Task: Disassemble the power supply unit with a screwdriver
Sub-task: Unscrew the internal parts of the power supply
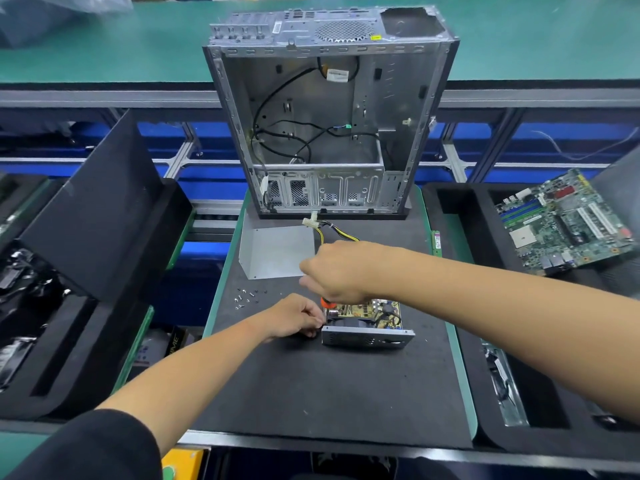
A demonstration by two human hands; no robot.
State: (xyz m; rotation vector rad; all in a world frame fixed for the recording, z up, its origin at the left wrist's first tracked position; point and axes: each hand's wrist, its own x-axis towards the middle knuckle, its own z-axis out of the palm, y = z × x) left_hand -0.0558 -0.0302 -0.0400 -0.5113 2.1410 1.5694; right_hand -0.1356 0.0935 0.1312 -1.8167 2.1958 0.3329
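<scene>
Far left: black foam trays (pixel 86 341) beside the work surface (pixel 329 393), which is covered by a dark mat. Loose screws (pixel 246 297) lie in a small cluster on the mat, left of my hands. Just behind them, a bent sheet-metal cover (pixel 277 252) rests flat. My left hand (pixel 294 318) sits on the mat, fingers curled in a pinch grip at the left end of the power supply unit (pixel 365 323); what they pinch is too small to tell. The unit lies open near the middle of the mat, circuit board up, metal wall toward me. My right hand (pixel 337 273) is directly above it, grip closed around a screwdriver (pixel 326 302); only the orange handle end shows below my fist. Yellow and black cables (pixel 337 233) run back toward the empty computer case (pixel 322 126). Far right: a motherboard (pixel 562 223) leans in a foam tray.
</scene>
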